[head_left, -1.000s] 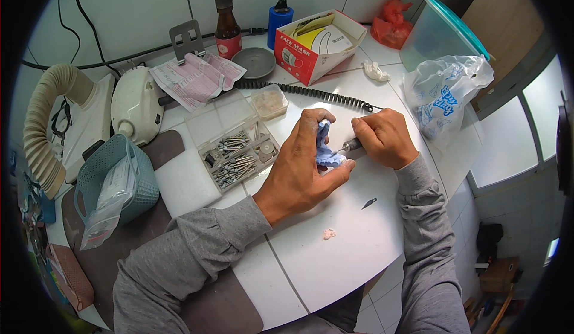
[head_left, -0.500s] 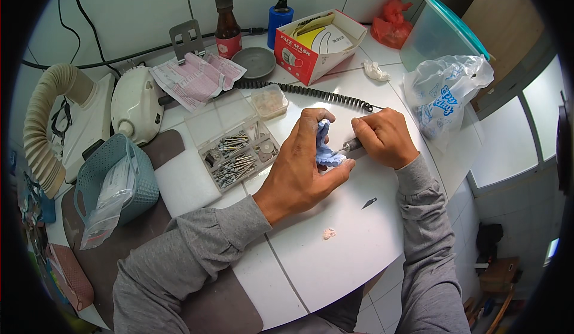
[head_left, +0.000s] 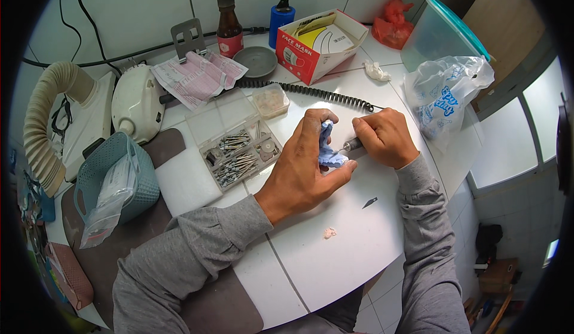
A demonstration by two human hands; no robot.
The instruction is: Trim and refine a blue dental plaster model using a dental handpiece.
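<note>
My left hand (head_left: 302, 163) grips a pale blue dental cast (head_left: 327, 148), thumb along its near end and fingers at its far end. In my right hand (head_left: 385, 136) is a rotary handpiece (head_left: 353, 145), its metal nose pointing left at the inner side of the cast. The bur tip is too small to tell whether it touches. Below my hands on the white table lie a small dark blade (head_left: 370, 202) and a pinkish crumbled lump (head_left: 329, 233). Left of my left hand, an open clear case (head_left: 239, 154) holds many burs and discs.
A teal basket (head_left: 143, 175) and a cream ribbed hose (head_left: 45, 116) stand at the left, beside a white machine (head_left: 136, 104). Behind are a brown bottle (head_left: 228, 26), a grey dish (head_left: 256, 62) and a mask box (head_left: 320, 47). A coiled cord (head_left: 317, 93) crosses behind my hands; a plastic bag (head_left: 442, 92) sits right.
The view has shifted very slightly. Both hands keep their holds, with the cast and handpiece in nearly the same place.
</note>
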